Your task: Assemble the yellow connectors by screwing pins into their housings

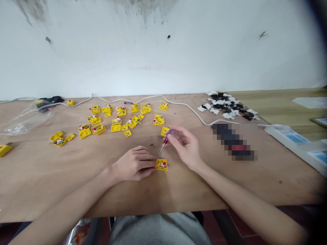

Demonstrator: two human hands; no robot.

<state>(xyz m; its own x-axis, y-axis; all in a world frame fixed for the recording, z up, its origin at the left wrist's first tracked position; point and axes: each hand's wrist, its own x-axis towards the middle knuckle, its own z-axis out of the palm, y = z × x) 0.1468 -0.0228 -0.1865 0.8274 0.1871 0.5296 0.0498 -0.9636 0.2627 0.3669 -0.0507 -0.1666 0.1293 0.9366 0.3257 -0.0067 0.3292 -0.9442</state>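
Right fingers (176,141) grip screwdriver (167,138); left fingers (148,164) are closed on case (160,167) edge. Tip (156,159) could slip into left fingers, should the case shift under pressure.

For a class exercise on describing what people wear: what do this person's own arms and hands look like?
The left hand and right hand are ungloved, with no ring or watch showing. Both forearms are bare, without visible sleeves. Grey clothing shows below.
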